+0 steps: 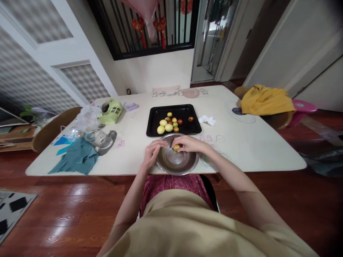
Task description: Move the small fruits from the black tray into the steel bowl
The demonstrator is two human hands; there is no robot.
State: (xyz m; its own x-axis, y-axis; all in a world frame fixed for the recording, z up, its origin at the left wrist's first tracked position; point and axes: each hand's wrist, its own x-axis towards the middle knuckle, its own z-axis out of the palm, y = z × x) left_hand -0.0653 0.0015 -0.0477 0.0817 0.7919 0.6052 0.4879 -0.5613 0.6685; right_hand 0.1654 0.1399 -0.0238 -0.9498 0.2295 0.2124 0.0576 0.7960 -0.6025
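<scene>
A round metal bowl (175, 167) stands at the table's front edge, right before me. In it, my right hand (189, 143) pinches a small yellow fruit with brownish marks (176, 147) between thumb and fingers. My left hand (154, 150) rests at the bowl's left rim, fingers stretched out over it and holding nothing. Just behind the bowl lies a black tray (155, 113). Several fruits are gathered on it: larger pale yellow ones (168, 127), small yellow and greenish ones (174, 120), and dark red ones (180, 122).
White crumpled tissue (207, 120) lies right of the tray. On the table's left are a teal cloth (77, 157), a clear plastic container (100, 138), plastic bags (88, 116) and a yellow-green printed bag (112, 111). A yellow cloth (268, 100) drapes a chair at the right.
</scene>
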